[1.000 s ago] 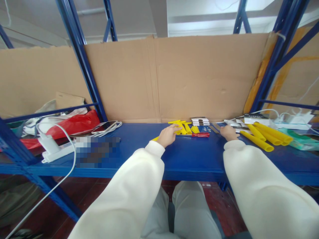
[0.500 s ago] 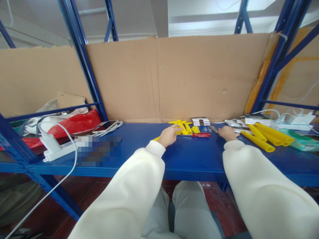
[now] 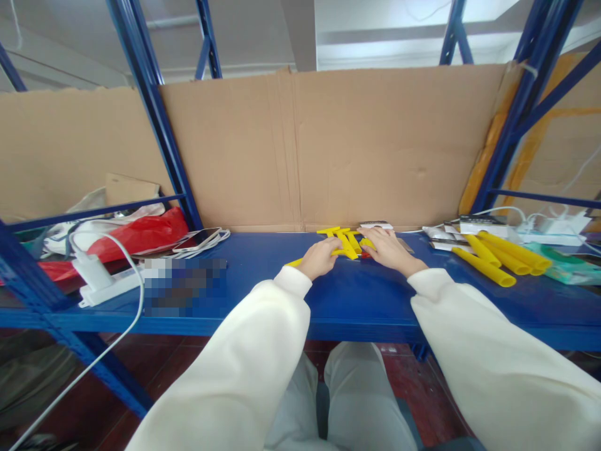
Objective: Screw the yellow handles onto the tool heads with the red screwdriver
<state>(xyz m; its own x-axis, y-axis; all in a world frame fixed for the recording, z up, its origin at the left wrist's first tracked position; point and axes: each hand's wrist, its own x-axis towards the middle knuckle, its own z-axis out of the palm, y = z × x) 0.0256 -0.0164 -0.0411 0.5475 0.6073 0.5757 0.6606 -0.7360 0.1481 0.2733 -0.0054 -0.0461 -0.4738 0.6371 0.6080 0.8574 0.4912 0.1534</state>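
Observation:
My left hand (image 3: 319, 258) is closed around a long yellow plastic piece (image 3: 295, 262), which sticks out on both sides of the fist. Just beyond it, several yellow T-shaped plastic pieces (image 3: 348, 244) lie side by side on the blue shelf. My right hand (image 3: 389, 249) is stretched over a red-handled screwdriver (image 3: 365, 255), covering most of its handle. Its fingers look extended, the tips beside a small yellow piece (image 3: 367, 243); whether they press on it is hidden. Behind this hand a stack of small white-and-dark packets (image 3: 376, 225) is partly covered.
Several yellow tubes (image 3: 509, 257) lie at the right, near a green-and-white packet (image 3: 570, 266) and a white power strip (image 3: 551, 235). At the left are another power strip (image 3: 106, 285), a red bag (image 3: 145, 235) and a coiled white cable (image 3: 213, 239). Cardboard (image 3: 375, 144) walls off the back.
My right hand has moved left, from near the packets at the right to over the screwdriver. My left hand has stayed nearly in place, its fingers now lower around the yellow piece.

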